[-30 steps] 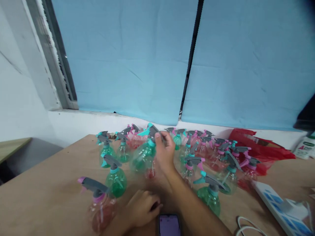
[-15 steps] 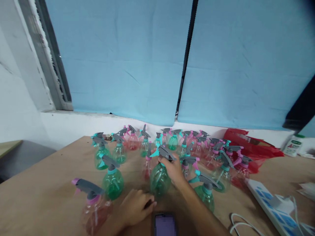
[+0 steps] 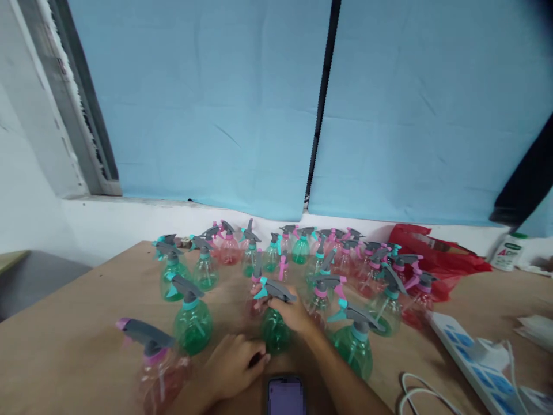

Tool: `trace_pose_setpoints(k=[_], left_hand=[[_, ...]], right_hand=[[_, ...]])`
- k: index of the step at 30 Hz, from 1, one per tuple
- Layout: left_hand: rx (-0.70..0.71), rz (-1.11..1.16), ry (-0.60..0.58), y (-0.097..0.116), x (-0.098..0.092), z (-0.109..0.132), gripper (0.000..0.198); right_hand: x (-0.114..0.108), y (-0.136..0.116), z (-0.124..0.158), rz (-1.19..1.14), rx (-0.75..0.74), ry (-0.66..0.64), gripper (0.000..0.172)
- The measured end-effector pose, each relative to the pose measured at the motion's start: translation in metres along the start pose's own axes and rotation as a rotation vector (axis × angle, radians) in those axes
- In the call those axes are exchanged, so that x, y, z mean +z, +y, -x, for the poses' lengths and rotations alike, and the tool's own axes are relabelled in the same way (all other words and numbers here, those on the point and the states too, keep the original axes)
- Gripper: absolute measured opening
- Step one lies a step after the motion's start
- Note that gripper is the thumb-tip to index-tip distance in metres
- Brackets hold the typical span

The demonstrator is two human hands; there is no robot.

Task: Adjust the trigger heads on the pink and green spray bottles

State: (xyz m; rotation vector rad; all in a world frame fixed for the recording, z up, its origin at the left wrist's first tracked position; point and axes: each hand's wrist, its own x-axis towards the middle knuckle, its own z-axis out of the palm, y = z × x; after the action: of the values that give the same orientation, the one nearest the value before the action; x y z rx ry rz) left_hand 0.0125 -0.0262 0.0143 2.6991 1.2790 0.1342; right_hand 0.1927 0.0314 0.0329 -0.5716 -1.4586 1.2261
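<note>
My right hand (image 3: 290, 308) is wrapped round the neck of a green spray bottle (image 3: 275, 334), just under its grey and turquoise spray head. My left hand (image 3: 237, 360) rests low beside that bottle, its fingers curled; whether anything lies inside them is hidden. A green spray bottle (image 3: 193, 327) stands left of my hands, and a pink one (image 3: 162, 380) stands nearer. Another green bottle (image 3: 354, 346) is right of my right forearm. Below my hands lies a phone (image 3: 285, 396) with its screen lit.
Several green and pink spray bottles crowd the back of the brown table (image 3: 78, 323). At the right are a red plastic bag (image 3: 444, 259), a white bottle (image 3: 510, 252), a power strip (image 3: 469, 360) and a white cable (image 3: 427, 392). Blue curtains hang behind.
The bottle's spray head has come down and slightly left with my right hand. A pink spray head behind it now shows. My left hand has barely moved.
</note>
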Motion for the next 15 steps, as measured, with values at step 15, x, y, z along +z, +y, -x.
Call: trace_pose_setpoints(k=[15], left_hand=[[-0.022,0.096,0.010,-0.0006,0.0023,-0.0027,0.035]], right_hand=[[0.0014,-0.0019,-0.0089,-0.030,0.017,-0.052,0.020]])
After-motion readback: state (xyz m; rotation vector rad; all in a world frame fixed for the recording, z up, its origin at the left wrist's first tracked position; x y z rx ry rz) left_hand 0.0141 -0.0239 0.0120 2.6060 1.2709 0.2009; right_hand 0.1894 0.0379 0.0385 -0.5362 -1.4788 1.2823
